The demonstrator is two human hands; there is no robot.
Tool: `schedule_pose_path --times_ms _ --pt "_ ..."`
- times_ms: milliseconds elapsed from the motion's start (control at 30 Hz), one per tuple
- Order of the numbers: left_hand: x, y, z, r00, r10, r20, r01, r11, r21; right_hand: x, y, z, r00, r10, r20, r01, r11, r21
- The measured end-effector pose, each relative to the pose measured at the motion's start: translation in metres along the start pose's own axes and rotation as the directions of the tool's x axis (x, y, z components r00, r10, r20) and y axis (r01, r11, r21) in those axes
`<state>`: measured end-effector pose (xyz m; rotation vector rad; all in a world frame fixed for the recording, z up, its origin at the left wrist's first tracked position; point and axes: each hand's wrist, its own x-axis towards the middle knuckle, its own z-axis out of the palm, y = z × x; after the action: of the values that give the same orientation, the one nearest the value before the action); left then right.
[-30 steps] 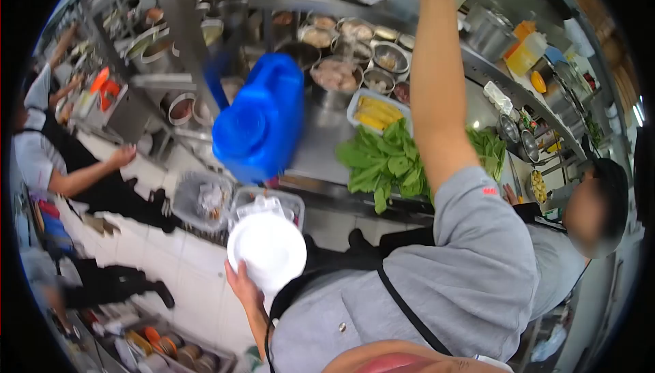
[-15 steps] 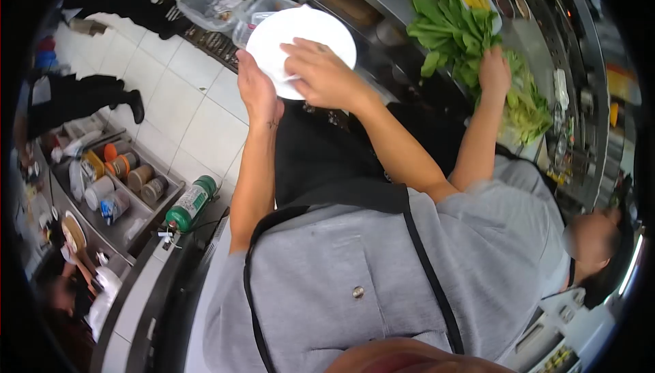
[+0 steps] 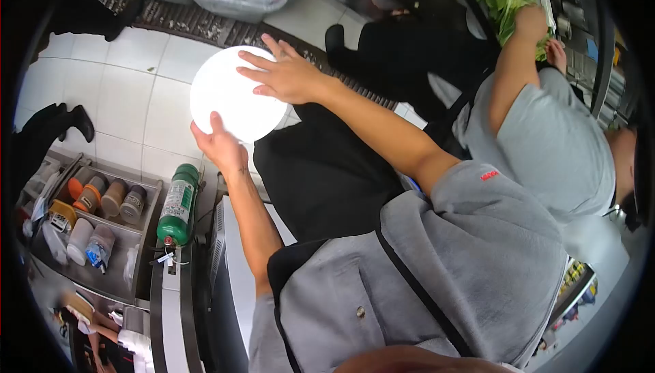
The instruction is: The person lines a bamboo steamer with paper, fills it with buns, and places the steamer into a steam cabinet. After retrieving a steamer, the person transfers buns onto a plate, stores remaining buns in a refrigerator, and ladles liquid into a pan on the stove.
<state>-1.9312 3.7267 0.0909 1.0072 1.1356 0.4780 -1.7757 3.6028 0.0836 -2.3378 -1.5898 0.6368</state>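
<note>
White plate point(image 3: 224, 93), aloft above the floor tiles point(image 3: 119, 93), its handling apparently underway but unfinished: my left hand point(image 3: 222, 148) grips its rim while my right hand point(image 3: 293, 78) spreads, unclenched, over its surface.

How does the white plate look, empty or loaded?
Empty, as far as it shows: the white plate has a bare, bright surface wherever the right hand doesn't cover it; underneath, I cannot tell.

The left hand point(image 3: 220, 146) curls at the end of a far-reaching forearm point(image 3: 251, 226), thumb uppermost; the right hand point(image 3: 292, 78), farther off, spreads its fingers, arm point(image 3: 382, 131) slanting leftward
</note>
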Motion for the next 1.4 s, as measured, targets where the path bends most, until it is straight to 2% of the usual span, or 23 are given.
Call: schedule_pose_path --times_ms 33,167,233,300,367,467,500,533,567,633,667,700,733,767,800,867,900,967,1067,1200,1267,1333,1400 --pt "-0.001 -0.012 -0.023 0.998 -0.04 -0.049 0.04 0.999 -0.007 -0.003 -0.007 0.026 1.0 -0.005 -0.022 0.006 0.998 0.06" --pt "-0.011 -0.056 -0.106 0.985 -0.139 -0.107 0.141 0.99 0.01 -0.015 -0.058 0.1 0.992 0.033 0.12 -0.047 0.992 0.118" --pt "-0.017 -0.067 -0.135 0.981 -0.163 -0.11 0.166 0.986 0.02 -0.017 -0.08 0.117 0.989 0.025 0.146 -0.038 0.995 0.088" --pt "-0.017 -0.089 -0.165 0.985 -0.107 -0.138 0.129 0.979 0.16 -0.017 -0.089 0.141 0.973 0.147 0.175 -0.207 0.894 0.398" --pt "-0.019 -0.096 -0.178 0.97 -0.166 -0.178 0.181 0.981 0.072 -0.014 -0.077 0.159 0.978 0.187 0.089 -0.207 0.891 0.403" --pt "-0.015 -0.111 -0.192 0.963 -0.173 -0.205 0.202 0.97 0.133 -0.004 -0.022 0.156 0.931 0.352 -0.095 -0.286 0.867 0.409" --pt "-0.013 -0.118 -0.199 0.965 -0.17 -0.199 0.203 0.967 0.156 0.002 0.003 0.142 0.87 0.445 -0.211 -0.358 0.865 0.351" --pt "-0.01 -0.122 -0.202 0.962 -0.182 -0.206 0.212 0.967 0.139 0.006 0.031 0.122 0.782 0.546 -0.3 -0.409 0.813 0.415" --pt "-0.008 -0.127 -0.203 0.958 -0.194 -0.21 0.223 0.967 0.122 0.01 0.049 0.086 0.633 0.719 -0.287 -0.535 0.674 0.509" --pt "-0.004 -0.13 -0.198 0.945 -0.239 -0.223 0.265 0.96 0.095 0.001 0.13 0.058 0.413 0.648 -0.64 -0.544 0.739 0.397" --pt "-0.002 -0.132 -0.194 0.944 -0.244 -0.224 0.275 0.954 0.121 -0.016 0.195 0.054 0.378 0.51 -0.773 -0.493 0.818 0.298" --pt "-0.001 -0.132 -0.19 0.941 -0.251 -0.227 0.289 0.945 0.152 -0.023 0.219 0.025 0.222 0.636 -0.739 -0.575 0.698 0.427" --pt "0.001 -0.135 -0.187 0.951 -0.236 -0.2 0.27 0.948 0.167 -0.036 0.268 0.01 0.158 0.599 -0.785 -0.674 0.646 0.357" --pt "0.003 -0.138 -0.183 0.957 -0.227 -0.179 0.26 0.948 0.185 -0.044 0.302 -0.011 0.049 0.705 -0.708 -0.654 0.559 0.511" --pt "0.003 -0.138 -0.172 0.954 -0.241 -0.177 0.271 0.948 0.167 -0.05 0.335 -0.026 -0.023 0.685 -0.729 -0.678 0.525 0.515" --pt "0.006 -0.136 -0.147 0.951 -0.252 -0.181 0.281 0.947 0.157 -0.062 0.388 -0.056 -0.028 0.68 -0.732 -0.775 0.448 0.446" --pt "0.007 -0.135 -0.134 0.945 -0.268 -0.187 0.3 0.938 0.174 -0.071 0.404 -0.074 0.071 0.68 -0.729 -0.869 0.401 0.29" --pt "0.006 -0.141 -0.118 0.935 -0.289 -0.206 0.336 0.909 0.246 -0.099 0.467 -0.099 0.133 0.641 -0.756 -0.984 0.18 -0.021" --pt "0.008 -0.15 -0.088 0.941 -0.285 -0.181 0.332 0.876 0.348 -0.128 0.536 -0.128 0.125 0.647 -0.752 -0.991 0.115 -0.066" --pt "0.007 -0.164 -0.053 0.936 -0.324 -0.139 0.353 0.848 0.395 -0.134 0.572 -0.15 0.223 0.638 -0.738 -0.974 0.116 -0.194" --pt "0.009 -0.164 -0.039 0.934 -0.339 -0.113 0.352 0.815 0.461 -0.174 0.638 -0.171 0.484 0.626 -0.611 -0.875 0.352 -0.332" --pt "0.01 -0.169 -0.031 0.933 -0.343 -0.111 0.352 0.803 0.481 -0.188 0.664 -0.188 0.464 0.665 -0.585 -0.884 0.394 -0.253" --pt "0.009 -0.167 -0.026 0.927 -0.36 -0.105 0.361 0.779 0.513 -0.174 0.614 -0.18 0.326 0.773 -0.544 -0.846 0.495 0.197"
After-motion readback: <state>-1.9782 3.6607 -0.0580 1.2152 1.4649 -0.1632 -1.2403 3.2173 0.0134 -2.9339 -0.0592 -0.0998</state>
